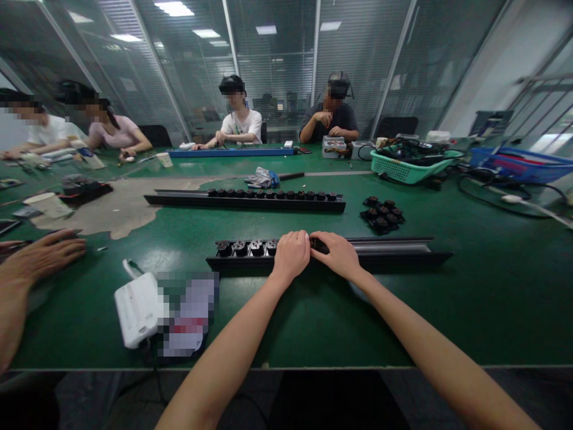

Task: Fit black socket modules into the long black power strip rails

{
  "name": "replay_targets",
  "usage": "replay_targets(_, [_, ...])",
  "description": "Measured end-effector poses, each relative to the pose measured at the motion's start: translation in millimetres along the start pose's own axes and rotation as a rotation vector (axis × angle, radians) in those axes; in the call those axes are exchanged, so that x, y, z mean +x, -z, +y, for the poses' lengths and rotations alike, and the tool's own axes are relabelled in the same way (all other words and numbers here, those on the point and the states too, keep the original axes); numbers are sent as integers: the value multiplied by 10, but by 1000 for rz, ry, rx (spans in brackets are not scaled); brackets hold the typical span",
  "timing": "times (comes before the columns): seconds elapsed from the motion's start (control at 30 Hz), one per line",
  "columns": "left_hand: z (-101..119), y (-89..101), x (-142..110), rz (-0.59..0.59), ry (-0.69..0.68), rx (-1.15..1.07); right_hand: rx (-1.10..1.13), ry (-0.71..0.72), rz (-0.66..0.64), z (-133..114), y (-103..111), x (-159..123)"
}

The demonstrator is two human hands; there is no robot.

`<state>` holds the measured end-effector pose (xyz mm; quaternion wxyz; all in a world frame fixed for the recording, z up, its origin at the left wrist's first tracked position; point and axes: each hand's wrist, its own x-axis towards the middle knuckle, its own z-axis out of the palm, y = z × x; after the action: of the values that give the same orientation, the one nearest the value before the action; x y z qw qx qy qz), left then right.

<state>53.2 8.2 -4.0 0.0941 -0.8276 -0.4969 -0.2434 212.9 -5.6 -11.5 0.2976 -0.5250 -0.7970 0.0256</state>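
Note:
A long black channel rail (403, 258) lies across the table before me. Several black socket modules (240, 248) sit in a row in its left part, while the right part shows a bare grey inside. My left hand (292, 254) is closed over the middle of the rail, its fingers curled down; what lies under them is hidden. Right beside it, my right hand (338, 255) grips another black socket module (319, 245) between thumb and fingers, at the rail's channel. Both hands nearly touch.
Farther back is a second black rail (246, 203) with a row of modules. Loose modules (382, 215) lie to its right. A white box-shaped device (138, 307) stands left of my forearm. Another person's hand (49, 257) rests at left. A green basket (409, 167) stands back right.

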Motion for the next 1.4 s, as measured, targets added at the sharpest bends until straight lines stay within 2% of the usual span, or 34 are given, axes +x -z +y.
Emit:
replay_targets(0.33, [1, -6, 7, -14, 4, 44, 14, -11, 4, 0, 9, 2])
replay_targets(0.63, [8, 8, 9, -20, -4, 58, -56, 39, 45, 36, -58, -36])
replay_targets(1.4, [17, 14, 8, -33, 4, 21, -132, 35, 30, 2, -38, -45])
